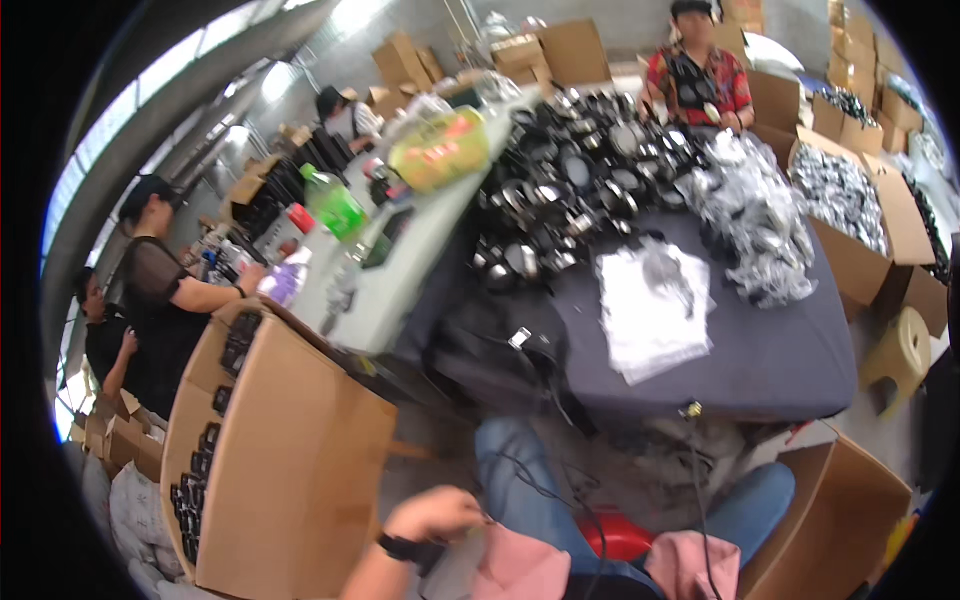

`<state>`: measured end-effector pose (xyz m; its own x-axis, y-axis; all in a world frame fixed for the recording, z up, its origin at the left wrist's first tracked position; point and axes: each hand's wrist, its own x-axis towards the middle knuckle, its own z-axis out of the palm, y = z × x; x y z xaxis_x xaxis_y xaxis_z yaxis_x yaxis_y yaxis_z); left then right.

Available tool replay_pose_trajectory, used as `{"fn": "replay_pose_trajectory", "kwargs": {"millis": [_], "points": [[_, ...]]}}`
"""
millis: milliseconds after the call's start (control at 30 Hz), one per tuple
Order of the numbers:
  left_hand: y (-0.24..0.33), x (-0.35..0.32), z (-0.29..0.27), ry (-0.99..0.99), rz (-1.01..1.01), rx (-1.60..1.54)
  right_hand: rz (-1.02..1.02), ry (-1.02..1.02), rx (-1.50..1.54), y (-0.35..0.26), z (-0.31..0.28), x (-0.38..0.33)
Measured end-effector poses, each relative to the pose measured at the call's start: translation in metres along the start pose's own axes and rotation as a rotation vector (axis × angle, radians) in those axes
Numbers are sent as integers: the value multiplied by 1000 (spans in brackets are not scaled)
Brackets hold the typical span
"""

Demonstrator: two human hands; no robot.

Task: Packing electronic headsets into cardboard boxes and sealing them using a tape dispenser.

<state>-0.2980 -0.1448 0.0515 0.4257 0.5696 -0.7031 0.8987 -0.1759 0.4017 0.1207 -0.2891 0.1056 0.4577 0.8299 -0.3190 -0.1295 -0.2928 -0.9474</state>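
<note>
Cloth [520, 568] is lying pink at six o'clock beside the curled left hand [435, 515], grip unclear; right hand isn't showing; keeping the cable [698, 480] clear should be preventing snags.

Table [790, 370]: before the person.
Heap of parts [575, 165]: on the table's far portion.
Plastic bags [755, 220]: on the table, right of the heap.
Sheet stack [650, 315]: on the table, this side of the heap.
Side table [345, 320]: left of the table; bottle [338, 205] on it.
Left carton [300, 460]: left of the person; more parts [205, 455] in it.
Right carton [835, 520]: right of the person.
Stool [905, 350]: right of the table.
Co-worker [700, 80]: behind the table.
Left fingers [468, 507]: between left carton and cloth [520, 568].
</note>
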Motion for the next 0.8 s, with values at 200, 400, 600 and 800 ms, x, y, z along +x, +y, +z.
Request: {"fn": "replay_pose_trajectory", "kwargs": {"millis": [200,400,600,800], "points": [[29,22,-65,999,394,84,-304,-82,-248,11,41,-42],[76,119,-148,661,107,532,-550,-208,-510,33,54,-83],[151,76,-100,971,628,300,-570,-131,-802,88,34,-126],[132,119,41,124,672,677,61,-216,583,172,8,-86]]}}
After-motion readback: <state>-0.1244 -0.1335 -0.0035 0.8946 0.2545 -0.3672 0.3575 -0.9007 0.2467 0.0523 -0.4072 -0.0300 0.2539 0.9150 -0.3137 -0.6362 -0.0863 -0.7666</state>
